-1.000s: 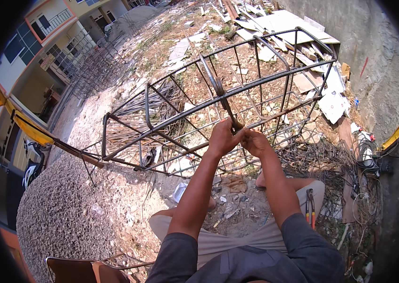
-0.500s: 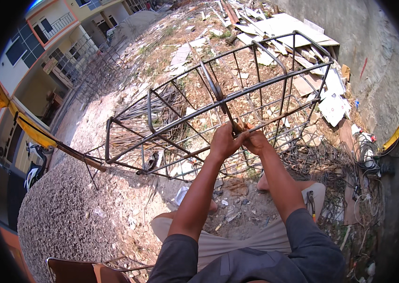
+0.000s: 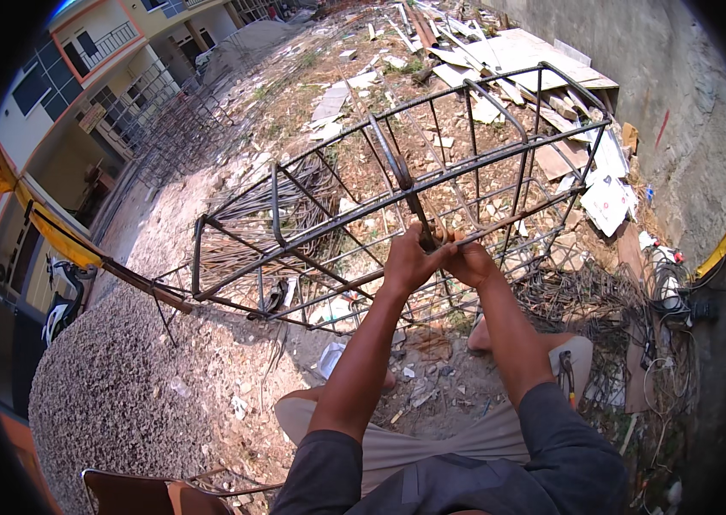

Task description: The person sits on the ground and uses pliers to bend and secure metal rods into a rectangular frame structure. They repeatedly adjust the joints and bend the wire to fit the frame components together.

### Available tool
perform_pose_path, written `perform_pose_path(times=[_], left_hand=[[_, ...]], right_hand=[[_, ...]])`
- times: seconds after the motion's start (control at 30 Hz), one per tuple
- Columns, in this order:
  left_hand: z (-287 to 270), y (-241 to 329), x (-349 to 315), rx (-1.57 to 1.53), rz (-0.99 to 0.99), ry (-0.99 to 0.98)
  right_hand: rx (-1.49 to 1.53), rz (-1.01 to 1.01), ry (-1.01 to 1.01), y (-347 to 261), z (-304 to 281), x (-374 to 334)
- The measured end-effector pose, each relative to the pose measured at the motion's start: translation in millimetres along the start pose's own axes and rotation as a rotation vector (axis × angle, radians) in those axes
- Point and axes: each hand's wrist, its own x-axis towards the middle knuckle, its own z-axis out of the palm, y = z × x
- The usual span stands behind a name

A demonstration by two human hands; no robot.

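A rebar cage (image 3: 466, 172), made of long ribbed bars with bent stirrups around them, stretches across in front of me. My left hand (image 3: 414, 260) is closed around the lower end of a dark steel stirrup (image 3: 403, 174) at the cage's near side. Close against it, my right hand (image 3: 469, 258) has its fingers bent inward at the near long bar (image 3: 513, 221). Whatever lies between the right fingers is too small and covered to make out. Pincers (image 3: 566, 376) with orange-red handle ends rest on my right knee.
A gravel heap (image 3: 114, 395) rises at the left. Loose steel rods (image 3: 234, 232) lie beyond the cage, and tangled wire (image 3: 586, 296) lies to the right. Broken boards (image 3: 526, 60) lean near a concrete wall (image 3: 680, 103). A wooden pole (image 3: 144, 281) meets the cage's left end.
The cage's right part sits very slightly lower and further right in view. Both hands stay at the same joint, with the right fingers shifted a little.
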Motion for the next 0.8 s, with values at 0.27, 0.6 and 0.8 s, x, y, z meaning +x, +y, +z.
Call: perform_pose_path(times=[0.27, 0.6, 0.8], left_hand=[[7.7, -3.1, -5.3, 0.159, 0.126, 0.099], [5.1, -9.5, -3.9, 0.001, 0.164, 0.047], [-1.8, -1.1, -1.6, -0.129, 0.125, -0.059]], right_hand=[[0.083, -0.048, -0.031, 4.5, -3.0, -8.4], [-1.159, -0.449, 0.688, 25.2, 70.5, -67.4], [-1.87, -0.843, 0.58, -27.1, 126.1, -49.8]])
